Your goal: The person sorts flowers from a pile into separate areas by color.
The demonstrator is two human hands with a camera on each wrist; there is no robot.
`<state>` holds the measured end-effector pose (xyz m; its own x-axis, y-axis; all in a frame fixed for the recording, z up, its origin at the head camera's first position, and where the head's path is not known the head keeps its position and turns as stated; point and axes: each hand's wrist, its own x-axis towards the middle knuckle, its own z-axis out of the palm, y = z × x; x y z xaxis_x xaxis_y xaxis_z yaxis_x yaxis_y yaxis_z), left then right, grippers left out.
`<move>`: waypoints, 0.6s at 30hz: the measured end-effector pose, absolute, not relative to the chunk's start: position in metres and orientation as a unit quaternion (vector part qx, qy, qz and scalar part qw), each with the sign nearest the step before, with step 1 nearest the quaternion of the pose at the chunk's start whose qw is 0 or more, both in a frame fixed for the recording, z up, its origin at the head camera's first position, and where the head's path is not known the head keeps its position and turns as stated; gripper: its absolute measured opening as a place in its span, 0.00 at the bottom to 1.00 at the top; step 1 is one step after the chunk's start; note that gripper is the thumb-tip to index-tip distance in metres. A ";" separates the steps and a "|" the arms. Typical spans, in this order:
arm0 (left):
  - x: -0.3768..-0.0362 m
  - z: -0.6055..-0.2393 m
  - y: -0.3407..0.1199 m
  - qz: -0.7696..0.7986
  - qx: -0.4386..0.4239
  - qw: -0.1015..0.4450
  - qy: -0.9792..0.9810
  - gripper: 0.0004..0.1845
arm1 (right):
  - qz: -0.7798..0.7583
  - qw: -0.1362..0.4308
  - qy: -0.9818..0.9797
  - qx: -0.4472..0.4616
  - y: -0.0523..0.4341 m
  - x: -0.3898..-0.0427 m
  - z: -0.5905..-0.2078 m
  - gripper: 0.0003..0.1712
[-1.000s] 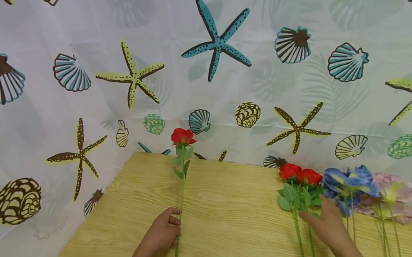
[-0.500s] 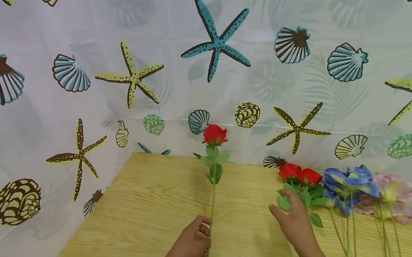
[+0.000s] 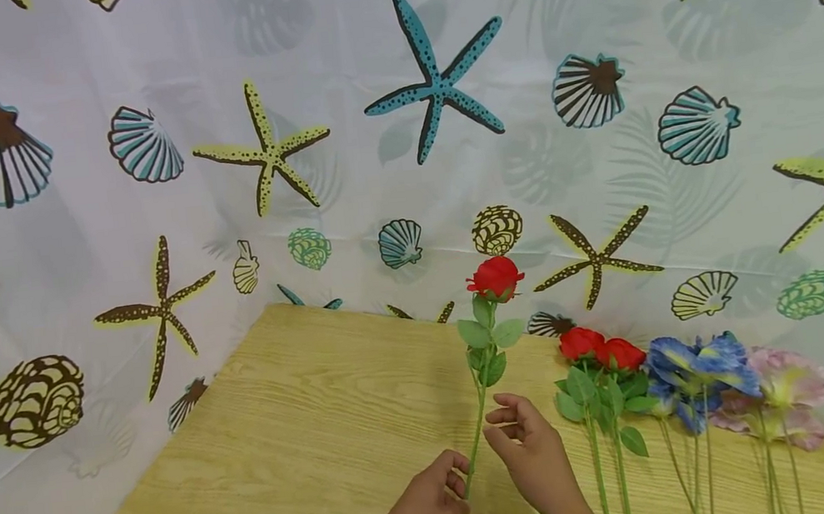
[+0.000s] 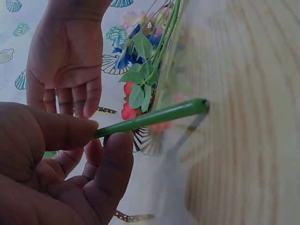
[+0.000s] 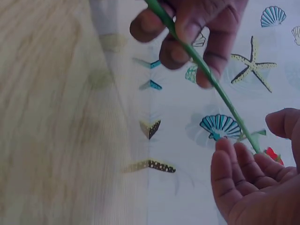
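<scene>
A long-stemmed red rose with green leaves stands tilted over the table, held low on its stem by my left hand. In the left wrist view, thumb and finger pinch the green stem near its cut end, which sticks out past them. My right hand is beside the stem, fingers loosely bent and spread from the thumb, holding nothing. Seen from the right wrist, the right hand's fingers lie close to the stem below the bloom.
Two more red roses lie on the wooden table at the right. Beside them lie blue flowers and pink flowers, stems toward me. A shell-and-starfish patterned cloth hangs behind the table.
The left hand has carried the red rose rightward across the table. The right hand has come left, away from the lying roses, to the held stem.
</scene>
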<state>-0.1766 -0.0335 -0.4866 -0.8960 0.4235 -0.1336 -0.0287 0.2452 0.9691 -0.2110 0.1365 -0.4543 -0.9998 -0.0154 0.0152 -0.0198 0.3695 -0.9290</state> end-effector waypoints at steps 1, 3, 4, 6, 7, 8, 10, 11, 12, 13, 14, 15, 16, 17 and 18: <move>-0.176 -0.486 -0.032 0.601 0.128 0.189 0.766 0.17 | 0.563 0.003 -0.826 0.015 0.134 -0.210 -0.454 0.22; -0.174 -0.484 -0.029 0.601 0.126 0.190 0.766 0.17 | 0.566 0.007 -0.824 0.021 0.131 -0.208 -0.453 0.23; -0.173 -0.484 -0.028 0.599 0.125 0.189 0.768 0.17 | 0.567 0.009 -0.823 0.025 0.130 -0.207 -0.452 0.23; -0.171 -0.483 -0.024 0.597 0.128 0.184 0.770 0.17 | 0.570 0.013 -0.821 0.026 0.128 -0.206 -0.450 0.24; -0.170 -0.483 -0.023 0.596 0.131 0.180 0.772 0.17 | 0.572 0.013 -0.820 0.026 0.128 -0.206 -0.449 0.24; -0.170 -0.483 -0.021 0.594 0.135 0.176 0.773 0.17 | 0.573 0.013 -0.819 0.023 0.128 -0.205 -0.448 0.24; -0.168 -0.483 -0.018 0.594 0.141 0.171 0.773 0.17 | 0.576 0.013 -0.817 0.019 0.129 -0.204 -0.447 0.24; -0.167 -0.484 -0.017 0.596 0.144 0.169 0.772 0.17 | 0.577 0.011 -0.816 0.016 0.130 -0.204 -0.446 0.23; -0.167 -0.485 -0.016 0.600 0.148 0.167 0.768 0.17 | 0.578 0.010 -0.816 0.015 0.131 -0.204 -0.446 0.23; -0.166 -0.485 -0.015 0.606 0.151 0.164 0.763 0.17 | 0.579 0.009 -0.815 0.014 0.132 -0.204 -0.446 0.23; -0.166 -0.486 -0.015 0.611 0.156 0.161 0.759 0.17 | 0.579 0.009 -0.815 0.012 0.133 -0.204 -0.445 0.24; -0.166 -0.487 -0.014 0.617 0.160 0.158 0.754 0.18 | 0.578 0.010 -0.816 0.011 0.134 -0.204 -0.445 0.23; -0.166 -0.488 -0.013 0.622 0.162 0.157 0.749 0.18 | 0.577 0.010 -0.817 0.009 0.136 -0.204 -0.444 0.23; -0.166 -0.489 -0.012 0.628 0.160 0.158 0.745 0.18 | 0.573 0.010 -0.820 0.008 0.138 -0.204 -0.444 0.23; -0.167 -0.490 -0.012 0.630 0.156 0.160 0.743 0.19 | 0.567 0.010 -0.823 0.005 0.141 -0.204 -0.442 0.23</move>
<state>-0.1666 -0.0117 -0.4897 -0.8999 0.4340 -0.0416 0.0297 0.1563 0.9873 -0.2044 0.1407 -0.4424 -0.9997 0.0030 0.0232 -0.0206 0.3562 -0.9342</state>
